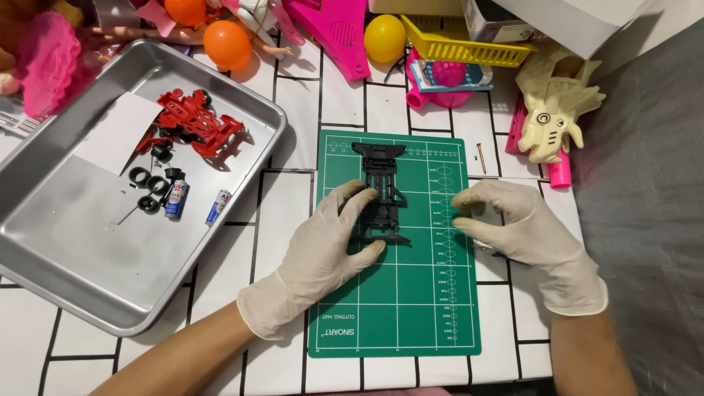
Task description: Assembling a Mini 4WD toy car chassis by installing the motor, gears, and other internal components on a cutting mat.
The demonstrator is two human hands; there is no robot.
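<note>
A black toy-car chassis [383,183] lies lengthwise on a green cutting mat [411,308]. My left hand [326,249], in a pale glove, grips the chassis at its near end, thumb and fingers on either side. My right hand [524,235], also gloved, hovers over the mat's right edge with thumb and forefinger pinched together; whether something tiny is between them I cannot tell. A red toy-car body [194,121] rests in a metal tray [73,242] at the left, with black tyres [149,183] and two small batteries [176,198] beside it.
Along the far edge lie orange [227,44] and yellow [384,37] balls, pink toys, a yellow basket [469,48] and a cream toy figure [555,110]. A screw [481,157] lies right of the mat. Grey cloth [645,220] covers the right side.
</note>
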